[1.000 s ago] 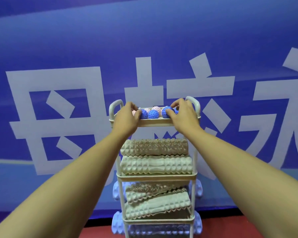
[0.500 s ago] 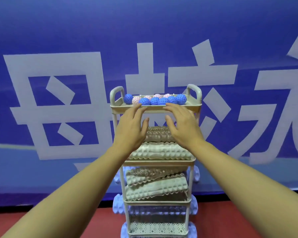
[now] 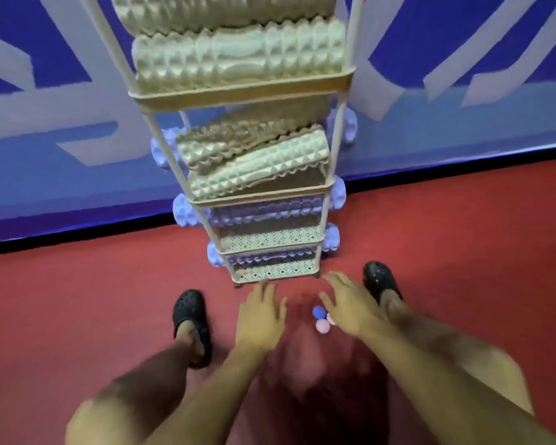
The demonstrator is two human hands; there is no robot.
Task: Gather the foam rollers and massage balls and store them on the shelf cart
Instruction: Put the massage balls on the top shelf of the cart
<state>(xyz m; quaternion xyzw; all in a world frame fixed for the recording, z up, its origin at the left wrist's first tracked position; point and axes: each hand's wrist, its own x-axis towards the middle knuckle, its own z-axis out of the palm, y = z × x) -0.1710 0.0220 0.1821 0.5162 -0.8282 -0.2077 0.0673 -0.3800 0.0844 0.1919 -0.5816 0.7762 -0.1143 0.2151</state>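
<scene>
The cream shelf cart [image 3: 238, 94] stands in front of me against the wall. Beige ridged foam rollers [image 3: 238, 56] fill its upper tiers, and pale blue rollers [image 3: 264, 210] lie on the lower ones. On the red floor before the cart sit a blue massage ball [image 3: 318, 312] and a pink massage ball [image 3: 322, 326], touching each other. My left hand [image 3: 260, 316] hovers left of them, fingers spread and empty. My right hand [image 3: 350, 305] is spread just right of the balls, partly covering another pink one. The cart's top tray is out of view.
A blue banner wall [image 3: 61, 107] with large white characters rises behind the cart. My feet in black clogs [image 3: 190, 319] [image 3: 381, 281] stand either side of my hands. Red floor [image 3: 463, 252] stretches left and right of the cart.
My view has swung down from the cart's top tray to the floor. Both hands dropped from the tray edge to just above the floor by the loose balls.
</scene>
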